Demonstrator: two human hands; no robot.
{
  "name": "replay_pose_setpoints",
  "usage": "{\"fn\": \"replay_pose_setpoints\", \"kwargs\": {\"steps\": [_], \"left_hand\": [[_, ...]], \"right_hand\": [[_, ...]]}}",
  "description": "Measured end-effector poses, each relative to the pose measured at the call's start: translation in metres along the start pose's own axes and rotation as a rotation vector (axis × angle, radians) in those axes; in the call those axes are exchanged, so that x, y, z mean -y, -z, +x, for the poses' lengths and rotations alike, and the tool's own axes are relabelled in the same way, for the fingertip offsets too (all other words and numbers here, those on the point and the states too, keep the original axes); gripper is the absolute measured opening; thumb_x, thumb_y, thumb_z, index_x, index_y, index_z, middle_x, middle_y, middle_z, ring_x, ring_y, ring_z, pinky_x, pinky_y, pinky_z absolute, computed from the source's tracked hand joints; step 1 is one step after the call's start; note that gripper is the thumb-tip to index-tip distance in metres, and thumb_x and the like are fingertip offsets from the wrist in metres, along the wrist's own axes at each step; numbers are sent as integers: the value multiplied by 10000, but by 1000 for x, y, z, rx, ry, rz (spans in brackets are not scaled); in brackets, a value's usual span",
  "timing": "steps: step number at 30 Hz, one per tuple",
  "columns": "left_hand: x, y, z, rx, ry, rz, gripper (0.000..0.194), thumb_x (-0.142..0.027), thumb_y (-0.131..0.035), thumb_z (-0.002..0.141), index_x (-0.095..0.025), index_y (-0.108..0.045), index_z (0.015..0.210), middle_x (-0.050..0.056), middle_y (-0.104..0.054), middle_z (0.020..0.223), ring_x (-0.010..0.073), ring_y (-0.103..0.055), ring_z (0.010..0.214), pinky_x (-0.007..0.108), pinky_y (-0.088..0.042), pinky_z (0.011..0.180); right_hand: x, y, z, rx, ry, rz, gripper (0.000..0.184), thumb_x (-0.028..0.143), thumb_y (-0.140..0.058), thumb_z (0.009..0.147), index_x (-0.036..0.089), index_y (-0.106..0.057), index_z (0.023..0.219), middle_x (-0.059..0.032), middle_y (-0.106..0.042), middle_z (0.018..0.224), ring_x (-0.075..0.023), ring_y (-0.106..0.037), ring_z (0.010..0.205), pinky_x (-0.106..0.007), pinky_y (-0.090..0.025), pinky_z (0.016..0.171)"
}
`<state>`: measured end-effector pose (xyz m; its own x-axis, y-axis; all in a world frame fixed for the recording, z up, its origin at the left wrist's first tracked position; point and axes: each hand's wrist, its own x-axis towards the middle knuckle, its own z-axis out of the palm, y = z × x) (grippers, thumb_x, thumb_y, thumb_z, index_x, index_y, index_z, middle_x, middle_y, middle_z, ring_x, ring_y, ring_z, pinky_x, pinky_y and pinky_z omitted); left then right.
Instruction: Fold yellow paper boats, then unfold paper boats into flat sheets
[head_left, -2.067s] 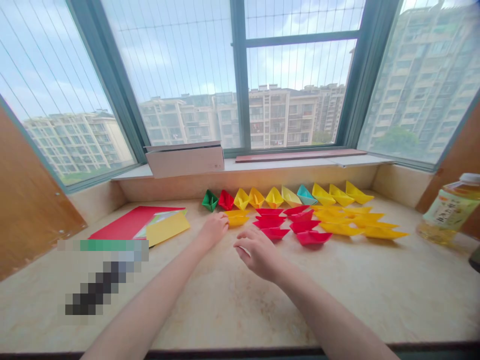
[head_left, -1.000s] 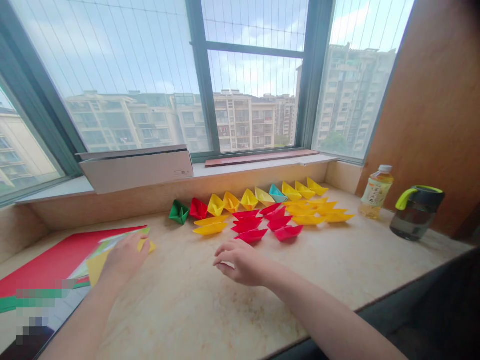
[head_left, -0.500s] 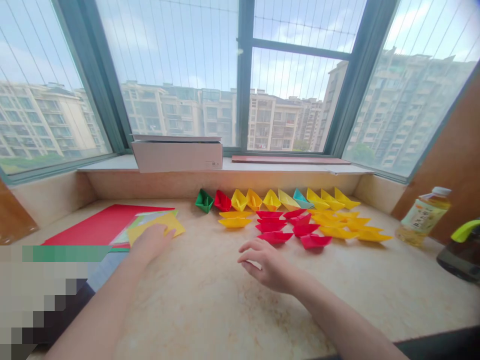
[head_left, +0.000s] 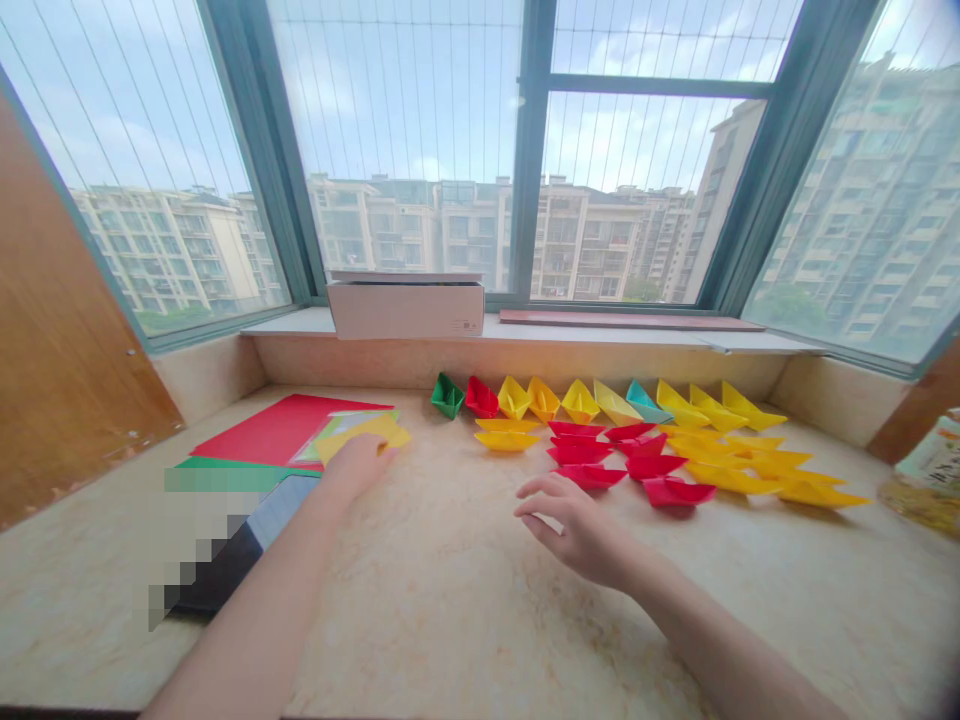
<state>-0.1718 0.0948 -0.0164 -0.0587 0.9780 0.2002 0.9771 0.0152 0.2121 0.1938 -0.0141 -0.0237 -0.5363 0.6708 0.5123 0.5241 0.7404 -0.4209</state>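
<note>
Left hand [head_left: 356, 468] lies on yellow origami paper [head_left: 373, 433], grip unconfirmed, red card [head_left: 277, 430] beneath. Right hand [head_left: 574, 530] open, empty, with red paper boats [head_left: 592, 476] just beyond at twelve o'clock.

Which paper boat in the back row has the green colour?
The green boat at the row's left end; the others there are red, yellow or light blue.

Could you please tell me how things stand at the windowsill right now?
Left grip resting on yellow paper; right grip open, near red paper boats.
</note>
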Motion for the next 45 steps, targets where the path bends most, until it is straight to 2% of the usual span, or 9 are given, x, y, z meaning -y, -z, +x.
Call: {"fn": "replay_pose_setpoints", "kwargs": {"steps": [9, 14, 17, 23, 28, 31, 36, 41, 45], "left_hand": [[-12, 11, -4, -267, 92, -191, 322, -296, -397, 925, -163, -672, 822, 172, -711, 844, 327, -660, 843, 357, -437, 706], [-32, 26, -12, -508, 47, -442, 302, -354, -394, 951, -176, -624, 869, 85, -659, 777, 233, -608, 784, 284, -407, 678], [-50, 26, -20, -577, -17, -655, 361, -453, -368, 966, -183, -585, 865, 27, -595, 714, 179, -564, 702, 245, -403, 618], [-92, 6, -39, -459, -140, -1040, 476, -630, -394, 932, -195, -555, 825, 1, -602, 692, 143, -567, 619, 220, -451, 560], [-117, -1, -56, -122, -150, -1508, 437, -612, -638, 815, -187, -617, 917, -11, -630, 696, 142, -601, 595, 219, -469, 543], [-125, -1, -62, -36, -123, -1533, 464, -611, -687, 771, -178, -639, 931, -6, -643, 692, 157, -620, 618, 229, -483, 549], [-129, -2, -63, -3, -116, -1519, 442, -597, -661, 799, -169, -644, 908, 21, -689, 778, 175, -648, 702, 249, -507, 625], [-131, -1, -65, 10, -178, -1459, 388, -557, -617, 851, -169, -619, 858, 23, -689, 819, 164, -633, 729, 231, -493, 630], [-130, 0, -67, 136, -232, -1471, 369, -530, -555, 905, -171, -598, 979, 19, -689, 785, 150, -637, 631, 243, -502, 592]], "right_hand": [[2, 3, -1, 13, -6, -1, 162, 209, -585, 937, 249, -723, 1014, -82, -680, 1132, -236, -640, 1055, -425, -542, 933], [2, 2, 0, 16, -21, -3, 175, 198, -581, 930, 251, -730, 1006, -81, -694, 1109, -242, -647, 1037, -436, -542, 929], [2, 1, 2, -17, -77, 37, 186, 218, -567, 937, 241, -723, 1036, -87, -700, 1111, -246, -647, 1051, -443, -530, 953], [-4, -1, 8, -209, -387, 296, 375, 398, -548, 945, 192, -630, 1247, -131, -684, 1205, -267, -660, 1045, -455, -544, 912], [-1, 6, 14, -123, -395, 661, 526, 557, -539, 927, 207, -602, 1315, -126, -689, 1220, -281, -642, 1116, -435, -517, 949], [2, 8, 16, -67, -376, 835, 547, 622, -523, 911, 206, -659, 1240, -113, -716, 1165, -288, -652, 1092, -420, -530, 902], [-1, 4, 13, -170, -455, 995, 625, 662, -393, 949, 155, -708, 1137, -136, -746, 1031, -274, -695, 959, -388, -545, 783], [-7, -1, 12, -123, -467, 913, 459, 518, -666, 859, 176, -688, 1164, -104, -746, 1036, -236, -698, 837, -331, -531, 677], [-13, -4, 14, -264, -511, 943, 423, 480, -689, 840, 177, -688, 1136, -112, -740, 1071, -246, -696, 851, -339, -543, 672]]}}
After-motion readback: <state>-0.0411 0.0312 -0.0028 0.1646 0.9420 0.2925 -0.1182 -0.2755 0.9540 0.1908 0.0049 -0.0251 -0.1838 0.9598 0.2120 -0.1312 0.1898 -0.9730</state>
